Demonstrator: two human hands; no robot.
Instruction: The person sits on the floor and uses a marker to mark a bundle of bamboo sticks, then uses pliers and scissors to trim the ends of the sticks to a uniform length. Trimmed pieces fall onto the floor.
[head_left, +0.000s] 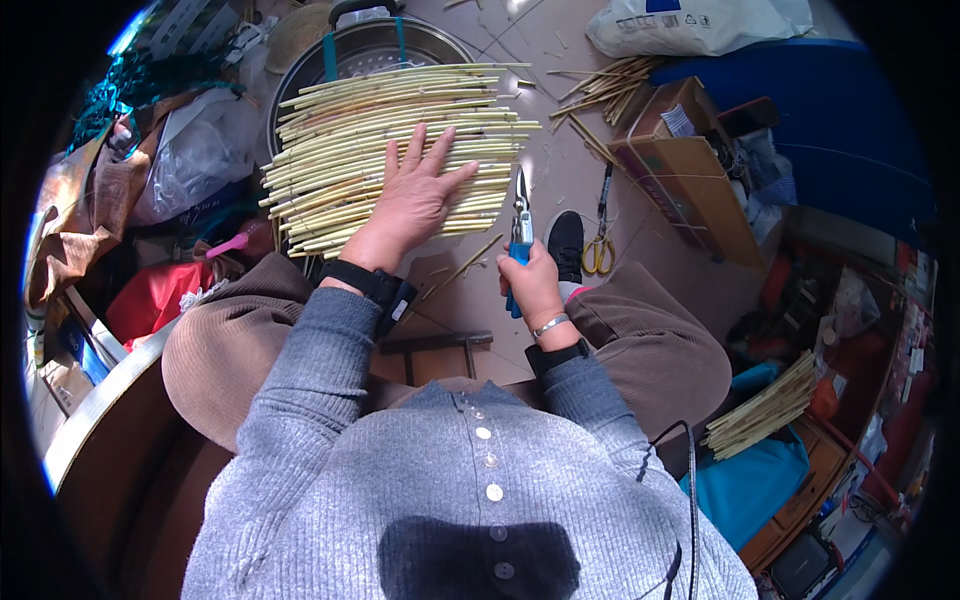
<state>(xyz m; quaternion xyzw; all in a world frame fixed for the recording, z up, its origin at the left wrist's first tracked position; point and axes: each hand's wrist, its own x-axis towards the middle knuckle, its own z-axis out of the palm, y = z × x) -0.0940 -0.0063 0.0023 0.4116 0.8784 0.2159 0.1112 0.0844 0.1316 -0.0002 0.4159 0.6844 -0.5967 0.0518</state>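
Observation:
A mat of yellow-green plant stalks (322, 172), laid side by side and tied with thin cord, spreads out in front of me over a round metal pot (442, 37). My left hand (410, 187) presses flat on the mat with its fingers spread. Just off the mat's right edge, my right hand (531, 277) grips pruning shears (521, 217) by their blue handles. The shears' blades point away from me, close to the stalk ends.
Yellow-handled scissors (598, 255) lie by my shoe (566, 240). Loose stalks (611, 86) rest near a cardboard box (675, 180). A stalk bundle (765, 409) sits on a turquoise bag (750, 487) at right. Plastic bags (199, 157) crowd the left.

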